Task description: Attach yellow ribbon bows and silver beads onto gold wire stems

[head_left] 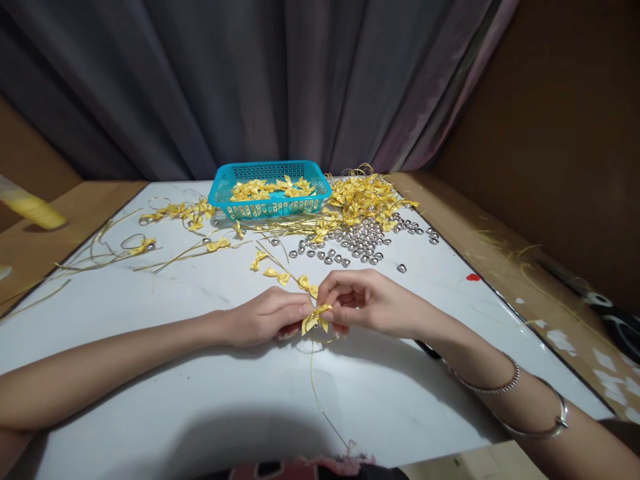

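My left hand [270, 315] and my right hand [364, 303] meet at the middle of the white table. Between their fingertips they pinch a yellow ribbon bow [314, 321], its tails pointing down toward me. From the bow a thin gold cord [314, 381] loops and trails to the table's near edge. Just beyond my fingers lie a few loose yellow bows [277, 275]. Scattered silver beads [367, 240] spread behind my right hand. Some of my fingers are hidden behind the bow and the hands.
At the back stands a blue-green plastic basket [270, 211] with yellow bows in it. Beside it is a heap of corded bows [363, 193]. Gold cords [185, 252] lie on the left. Scissors [613, 320] and paper scraps [607, 380] are on the right-hand brown surface.
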